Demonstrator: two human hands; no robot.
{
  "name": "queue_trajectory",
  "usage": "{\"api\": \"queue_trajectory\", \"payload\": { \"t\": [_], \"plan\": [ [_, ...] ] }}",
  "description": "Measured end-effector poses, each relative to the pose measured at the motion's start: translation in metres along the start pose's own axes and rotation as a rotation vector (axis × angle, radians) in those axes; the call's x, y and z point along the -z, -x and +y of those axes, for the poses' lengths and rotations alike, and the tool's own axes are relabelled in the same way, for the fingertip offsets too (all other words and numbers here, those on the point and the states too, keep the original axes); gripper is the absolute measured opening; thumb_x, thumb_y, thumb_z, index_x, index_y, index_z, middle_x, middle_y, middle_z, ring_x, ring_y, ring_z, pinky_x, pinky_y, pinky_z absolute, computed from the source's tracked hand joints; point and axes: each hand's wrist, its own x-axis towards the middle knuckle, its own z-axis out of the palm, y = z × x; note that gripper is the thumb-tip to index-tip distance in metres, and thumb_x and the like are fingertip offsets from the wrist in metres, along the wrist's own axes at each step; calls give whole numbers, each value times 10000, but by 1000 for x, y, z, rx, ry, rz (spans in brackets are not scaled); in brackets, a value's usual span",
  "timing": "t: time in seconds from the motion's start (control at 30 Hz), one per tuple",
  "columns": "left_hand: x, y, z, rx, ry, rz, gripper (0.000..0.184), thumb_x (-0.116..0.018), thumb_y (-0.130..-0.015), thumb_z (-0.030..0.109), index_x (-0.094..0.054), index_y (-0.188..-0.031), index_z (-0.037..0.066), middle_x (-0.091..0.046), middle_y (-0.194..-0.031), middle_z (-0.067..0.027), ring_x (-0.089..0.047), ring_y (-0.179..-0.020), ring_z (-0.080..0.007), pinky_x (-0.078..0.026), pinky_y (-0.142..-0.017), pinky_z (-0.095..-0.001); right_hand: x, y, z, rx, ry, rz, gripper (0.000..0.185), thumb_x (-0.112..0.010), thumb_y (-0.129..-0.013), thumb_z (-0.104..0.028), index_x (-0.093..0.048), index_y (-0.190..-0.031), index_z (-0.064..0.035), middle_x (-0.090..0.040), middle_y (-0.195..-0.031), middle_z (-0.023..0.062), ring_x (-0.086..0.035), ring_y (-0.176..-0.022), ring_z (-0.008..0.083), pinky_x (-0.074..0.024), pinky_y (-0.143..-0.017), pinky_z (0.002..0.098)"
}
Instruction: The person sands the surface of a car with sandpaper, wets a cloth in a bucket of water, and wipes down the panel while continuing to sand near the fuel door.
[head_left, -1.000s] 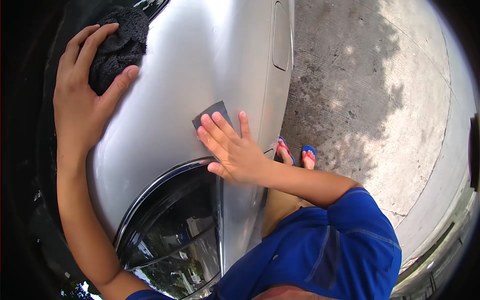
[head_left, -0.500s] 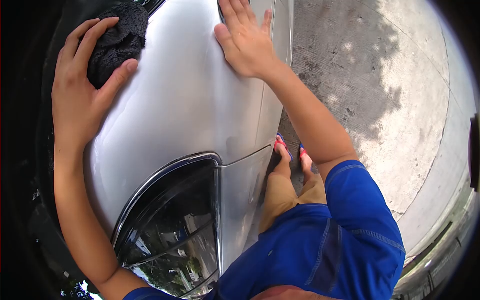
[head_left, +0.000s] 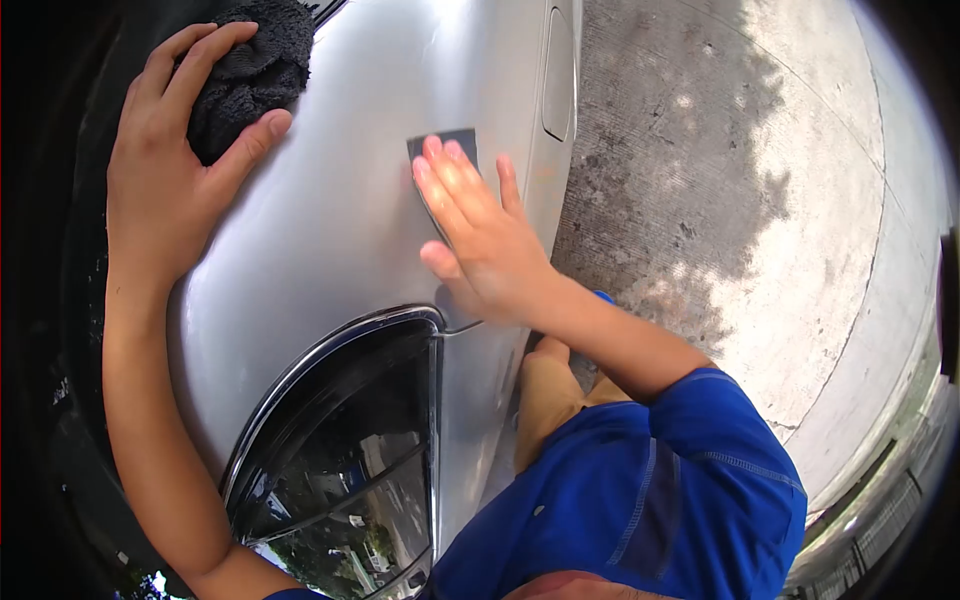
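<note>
My left hand (head_left: 165, 170) curves round a bunched black microfibre cloth (head_left: 262, 75) at the upper left, fingers on one side and thumb on the other. Flat on the silver car panel (head_left: 330, 200) lies a thin dark grey sheet (head_left: 462, 146) that looks like sandpaper. Fingers of my right hand (head_left: 480, 235) press straight on top of this sheet, with the thumb held apart. Most of the sheet is hidden under the fingers.
Below the hands is a dark car window (head_left: 350, 440) with chrome trim (head_left: 300, 358). A fuel flap (head_left: 557, 75) shows in the panel's side at upper right. Concrete ground (head_left: 670, 180), partly shaded, runs along the car.
My right hand has slid down the panel towards the window, and the grey sheet under its fingers now shows. My left hand and the cloth keep nearly the same place.
</note>
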Motion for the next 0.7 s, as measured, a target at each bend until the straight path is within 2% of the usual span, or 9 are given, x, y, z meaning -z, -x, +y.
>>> {"api": "queue_trajectory", "payload": {
  "t": [0.03,0.13,0.17,0.33,0.4,0.47,0.57,0.67,0.7],
  "plan": [
    [0,0,-1,-9,3,-2,634,-857,-916,413,-677,-1488,207,-612,-1563,-95,-591,-1441,-347,-474,-1210,-482,-7,29,-10,-3,-80,-97,691,-458,-1141,-390,-351,-1682,26,-325,-1762,245,-303,-1638,418,-118,-1315,685],
    [-3,2,0,-25,21,-24,629,-857,-915,405,-680,-1483,199,-616,-1557,-92,-600,-1430,-352,-474,-1207,-479,5,-18,6,8,83,19,704,-484,-1126,-377,-345,-1681,33,-317,-1760,254,-311,-1634,420,-141,-1314,672],
    [-3,2,0,-30,21,-27,628,-857,-915,404,-681,-1482,201,-616,-1557,-90,-603,-1427,-351,-474,-1206,-478,9,-48,23,25,167,78,735,-513,-1111,-367,-316,-1692,37,-274,-1778,253,-302,-1638,422,-146,-1314,663],
    [1,0,3,-30,10,11,626,-855,-918,418,-677,-1486,223,-622,-1553,-77,-608,-1425,-344,-485,-1201,-481,19,-20,6,61,236,-57,732,-504,-1115,-353,-314,-1684,66,-289,-1771,259,-295,-1644,417,-117,-1322,659],
    [3,-3,39,39,54,101,646,-883,-803,339,-671,-1357,83,-615,-1407,-150,-615,-1333,-372,-491,-1140,-473,15,1,1,44,259,-92,728,-487,-1122,-345,-304,-1685,78,-290,-1770,264,-287,-1650,413,-98,-1327,658],
    [6,-3,52,33,62,142,666,-897,-745,293,-665,-1304,16,-609,-1341,-188,-614,-1292,-392,-493,-1113,-469,18,-27,7,28,220,-52,722,-460,-1133,-360,-302,-1689,74,-277,-1773,280,-274,-1658,410,-76,-1317,687],
    [9,-5,26,-64,23,103,667,-887,-788,317,-664,-1366,71,-610,-1404,-162,-607,-1330,-390,-488,-1140,-472,20,14,-7,11,216,-160,713,-439,-1143,-382,-324,-1676,78,-299,-1764,278,-312,-1640,419,-89,-1314,695],
    [-5,3,-4,-28,0,2,629,-857,-915,419,-678,-1486,225,-624,-1551,-76,-608,-1424,-346,-483,-1199,-475,22,-8,-5,23,272,-99,720,-438,-1142,-388,-326,-1674,85,-314,-1757,286,-317,-1640,423,-78,-1315,693],
    [-4,4,-1,-14,-8,-1,630,-852,-919,431,-676,-1488,227,-627,-1548,-75,-613,-1417,-349,-486,-1195,-473,24,-30,0,21,272,-57,724,-427,-1146,-392,-317,-1679,86,-300,-1757,303,-310,-1643,426,-69,-1309,704]
  ]
}}
